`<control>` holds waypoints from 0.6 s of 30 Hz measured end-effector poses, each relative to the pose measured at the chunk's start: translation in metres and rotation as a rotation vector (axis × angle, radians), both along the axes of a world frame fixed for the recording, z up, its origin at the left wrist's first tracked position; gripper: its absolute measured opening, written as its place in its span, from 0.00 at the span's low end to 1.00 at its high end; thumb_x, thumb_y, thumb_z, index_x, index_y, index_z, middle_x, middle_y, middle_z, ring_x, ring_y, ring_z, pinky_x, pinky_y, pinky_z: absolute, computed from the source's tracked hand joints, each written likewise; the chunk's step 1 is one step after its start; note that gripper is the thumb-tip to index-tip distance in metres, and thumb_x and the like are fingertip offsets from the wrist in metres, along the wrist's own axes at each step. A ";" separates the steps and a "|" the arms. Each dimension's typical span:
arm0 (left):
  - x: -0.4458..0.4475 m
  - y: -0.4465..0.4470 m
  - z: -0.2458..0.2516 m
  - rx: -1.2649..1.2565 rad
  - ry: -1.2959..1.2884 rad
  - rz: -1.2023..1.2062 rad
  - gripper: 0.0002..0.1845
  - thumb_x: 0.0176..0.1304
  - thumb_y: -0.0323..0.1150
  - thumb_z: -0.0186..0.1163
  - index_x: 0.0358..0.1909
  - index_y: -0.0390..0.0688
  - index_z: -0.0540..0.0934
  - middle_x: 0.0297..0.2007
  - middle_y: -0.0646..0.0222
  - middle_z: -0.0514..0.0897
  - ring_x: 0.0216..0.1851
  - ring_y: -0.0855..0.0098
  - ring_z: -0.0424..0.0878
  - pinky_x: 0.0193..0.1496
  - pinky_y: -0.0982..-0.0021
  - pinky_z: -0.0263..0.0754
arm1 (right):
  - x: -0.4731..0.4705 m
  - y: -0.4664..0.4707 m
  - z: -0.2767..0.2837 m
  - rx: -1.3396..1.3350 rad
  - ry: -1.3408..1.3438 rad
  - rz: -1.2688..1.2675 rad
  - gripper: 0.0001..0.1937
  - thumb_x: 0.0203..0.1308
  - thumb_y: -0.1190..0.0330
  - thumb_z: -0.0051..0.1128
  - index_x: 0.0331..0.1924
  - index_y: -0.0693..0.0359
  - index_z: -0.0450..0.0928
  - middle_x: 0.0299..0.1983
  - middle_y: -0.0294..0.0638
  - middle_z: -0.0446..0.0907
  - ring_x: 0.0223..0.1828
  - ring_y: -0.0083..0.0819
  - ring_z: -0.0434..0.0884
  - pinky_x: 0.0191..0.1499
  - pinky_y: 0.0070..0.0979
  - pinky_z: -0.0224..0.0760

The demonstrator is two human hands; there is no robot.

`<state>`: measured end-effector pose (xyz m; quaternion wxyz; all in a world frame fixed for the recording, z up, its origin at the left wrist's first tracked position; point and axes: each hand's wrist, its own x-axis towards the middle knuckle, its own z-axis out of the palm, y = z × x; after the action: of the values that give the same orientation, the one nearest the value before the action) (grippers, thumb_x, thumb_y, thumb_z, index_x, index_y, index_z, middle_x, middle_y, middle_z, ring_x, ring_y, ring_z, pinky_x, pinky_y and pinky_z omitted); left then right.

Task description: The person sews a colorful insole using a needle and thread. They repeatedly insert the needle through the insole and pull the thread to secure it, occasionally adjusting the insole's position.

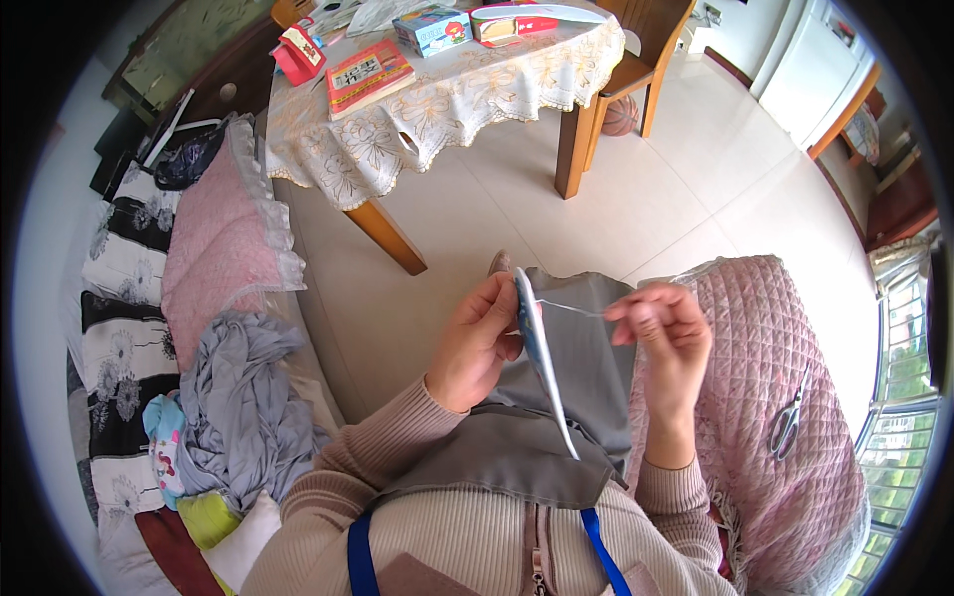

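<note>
My left hand (pixel 481 339) grips the upper end of a flat, white-edged insole-like piece (pixel 548 372) with a blue patterned face, held edge-on above my lap. A white thread (pixel 570 306) runs from its right side to the fingertips of my right hand (pixel 663 335), which are pinched together on it. Whether a needle is there is too small to tell. Beneath both hands lies the grey apron (pixel 589 350) over my lap. To the right, a pair of scissors (pixel 786 428) rests on the pink quilted cover.
Ahead stands a table with a lace-edged cloth (pixel 447 104), holding a red book (pixel 370 78) and a blue box (pixel 432 31). A wooden chair (pixel 645 71) and a basketball (pixel 620 116) are beyond. Grey fabric (pixel 242 402) lies heaped on the sofa at left; a pink quilted cover (pixel 753 328) is at right.
</note>
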<state>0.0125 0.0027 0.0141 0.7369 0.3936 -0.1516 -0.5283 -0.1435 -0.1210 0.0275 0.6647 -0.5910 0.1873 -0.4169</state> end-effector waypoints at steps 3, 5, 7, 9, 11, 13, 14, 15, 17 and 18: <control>-0.001 -0.004 -0.007 -0.307 0.064 -0.078 0.08 0.68 0.37 0.50 0.40 0.45 0.69 0.27 0.73 0.70 0.30 0.75 0.67 0.36 0.77 0.63 | 0.014 0.016 0.010 -0.531 0.182 -0.068 0.05 0.54 0.84 0.58 0.34 0.67 0.78 0.29 0.40 0.81 0.28 0.23 0.77 0.31 0.16 0.70; 0.000 -0.005 -0.010 -0.319 0.102 -0.090 0.07 0.70 0.39 0.48 0.37 0.46 0.68 0.25 0.73 0.68 0.28 0.76 0.67 0.34 0.78 0.64 | 0.022 0.021 0.013 -0.753 0.174 -0.139 0.12 0.43 0.85 0.60 0.33 0.62 0.81 0.29 0.39 0.77 0.27 0.29 0.78 0.28 0.24 0.72; 0.002 -0.006 -0.010 -0.418 0.189 -0.151 0.07 0.70 0.38 0.47 0.37 0.46 0.68 0.25 0.73 0.68 0.28 0.76 0.67 0.34 0.79 0.65 | 0.028 0.024 0.015 -0.871 0.165 -0.189 0.16 0.37 0.85 0.60 0.34 0.60 0.81 0.30 0.38 0.75 0.26 0.28 0.77 0.25 0.23 0.72; 0.003 -0.005 -0.009 -0.400 0.204 -0.147 0.07 0.71 0.37 0.46 0.35 0.46 0.67 0.24 0.72 0.69 0.26 0.77 0.68 0.32 0.78 0.67 | 0.031 0.026 0.016 -0.924 0.160 -0.208 0.19 0.32 0.84 0.61 0.35 0.59 0.82 0.31 0.36 0.72 0.26 0.27 0.77 0.23 0.22 0.71; 0.003 -0.004 -0.008 -0.401 0.162 -0.141 0.07 0.71 0.36 0.46 0.35 0.46 0.67 0.23 0.72 0.70 0.26 0.76 0.68 0.32 0.78 0.67 | 0.034 0.028 0.017 -0.937 0.148 -0.203 0.22 0.27 0.83 0.61 0.36 0.58 0.83 0.31 0.36 0.70 0.26 0.26 0.76 0.21 0.22 0.70; 0.003 -0.005 -0.007 -0.400 0.188 -0.146 0.07 0.71 0.36 0.46 0.35 0.46 0.67 0.23 0.71 0.70 0.26 0.76 0.69 0.32 0.78 0.67 | 0.035 0.029 0.017 -0.954 0.139 -0.216 0.24 0.25 0.82 0.61 0.37 0.57 0.83 0.31 0.36 0.70 0.26 0.26 0.75 0.21 0.22 0.70; 0.003 -0.005 -0.007 -0.401 0.201 -0.149 0.07 0.71 0.36 0.46 0.34 0.46 0.67 0.23 0.71 0.70 0.25 0.76 0.69 0.32 0.78 0.68 | 0.035 0.029 0.017 -0.962 0.135 -0.222 0.24 0.24 0.82 0.61 0.37 0.57 0.83 0.31 0.36 0.70 0.26 0.26 0.75 0.21 0.21 0.69; 0.003 -0.005 -0.007 -0.410 0.208 -0.154 0.07 0.71 0.36 0.46 0.34 0.46 0.67 0.23 0.71 0.71 0.26 0.76 0.69 0.32 0.78 0.68 | 0.036 0.029 0.016 -0.975 0.134 -0.231 0.25 0.24 0.81 0.61 0.37 0.57 0.83 0.31 0.36 0.69 0.26 0.25 0.75 0.20 0.21 0.69; 0.003 -0.006 -0.007 -0.437 0.228 -0.169 0.07 0.71 0.36 0.46 0.34 0.45 0.67 0.23 0.70 0.71 0.26 0.76 0.70 0.32 0.78 0.68 | 0.037 0.029 0.016 -1.001 0.137 -0.250 0.26 0.22 0.81 0.61 0.38 0.57 0.83 0.31 0.35 0.69 0.26 0.25 0.74 0.20 0.21 0.69; 0.004 -0.006 -0.008 -0.433 0.215 -0.170 0.07 0.71 0.36 0.46 0.34 0.45 0.67 0.23 0.70 0.71 0.26 0.76 0.70 0.32 0.78 0.69 | 0.037 0.028 0.016 -1.007 0.135 -0.248 0.26 0.22 0.81 0.61 0.38 0.57 0.83 0.31 0.35 0.69 0.26 0.25 0.74 0.20 0.21 0.69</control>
<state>0.0163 -0.0036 0.0065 0.7689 0.1538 -0.2144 -0.5823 -0.1062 -0.0927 0.0437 0.2302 -0.8363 0.0747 -0.4919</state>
